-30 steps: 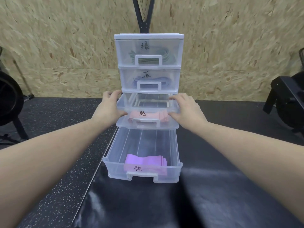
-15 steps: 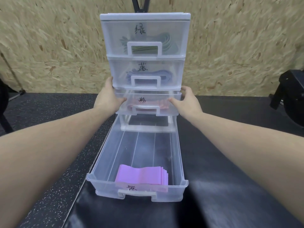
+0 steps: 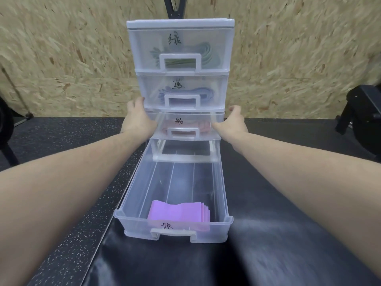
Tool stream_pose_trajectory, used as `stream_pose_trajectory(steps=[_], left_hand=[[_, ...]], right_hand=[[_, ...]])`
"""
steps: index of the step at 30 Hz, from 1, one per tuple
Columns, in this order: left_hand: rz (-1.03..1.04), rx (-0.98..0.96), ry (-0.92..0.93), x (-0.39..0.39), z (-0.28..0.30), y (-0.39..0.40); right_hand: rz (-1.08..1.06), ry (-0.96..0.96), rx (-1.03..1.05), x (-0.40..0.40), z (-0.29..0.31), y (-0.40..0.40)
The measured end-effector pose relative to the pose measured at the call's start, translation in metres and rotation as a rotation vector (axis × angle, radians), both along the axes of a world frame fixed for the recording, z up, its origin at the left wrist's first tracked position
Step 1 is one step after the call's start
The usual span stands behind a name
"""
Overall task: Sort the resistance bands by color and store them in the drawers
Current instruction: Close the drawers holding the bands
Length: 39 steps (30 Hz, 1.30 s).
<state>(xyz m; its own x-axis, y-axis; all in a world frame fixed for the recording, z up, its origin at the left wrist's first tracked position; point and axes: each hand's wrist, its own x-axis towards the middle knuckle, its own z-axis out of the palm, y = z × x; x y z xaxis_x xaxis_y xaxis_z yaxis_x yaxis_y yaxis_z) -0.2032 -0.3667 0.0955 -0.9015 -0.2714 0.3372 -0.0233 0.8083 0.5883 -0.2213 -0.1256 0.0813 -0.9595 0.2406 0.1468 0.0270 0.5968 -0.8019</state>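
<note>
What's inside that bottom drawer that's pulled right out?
The bottom drawer holds one folded stack of purple bands lying against its front wall. The rest of its floor shows bare. How many bands are in the stack can't be counted.

The bottom drawer (image 3: 175, 195) stands pulled far out and open at the top — its rear floor is bare, with purple bands (image 3: 178, 212) stacked against the front wall. Above it, three closed drawers block frontal entry. The left hand (image 3: 140, 120) and right hand (image 3: 233, 124) flank the third drawer (image 3: 185, 125) — both sides occupied. Dark floor (image 3: 288, 203) lies free on either side.
</note>
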Motion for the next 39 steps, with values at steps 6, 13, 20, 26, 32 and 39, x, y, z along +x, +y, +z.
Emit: stream_pose_trajectory(steps=[6, 13, 20, 26, 32, 39], left_hand=[[-0.357, -0.092, -0.069, 0.072, -0.015, 0.002], [-0.674, -0.340, -0.401, 0.171, -0.045, -0.018], [-0.498, -0.459, -0.178, 0.186, -0.070, -0.038], [-0.380, -0.672, -0.091, 0.171, -0.059, -0.033], [-0.365, -0.721, -0.027, 0.126, -0.057, -0.018], [-0.313, -0.737, -0.025, 0.060, -0.058, -0.006]], right_hand=[[0.286, -0.012, 0.138, 0.072, -0.011, 0.005], [0.706, -0.171, 0.250, 0.158, -0.038, 0.020], [0.660, 0.027, 0.783, 0.181, -0.056, 0.040], [0.585, 0.230, 0.991, 0.174, -0.050, 0.033], [0.480, 0.220, 0.996, 0.130, -0.049, 0.028], [0.366, 0.233, 0.951, 0.065, -0.051, 0.026]])
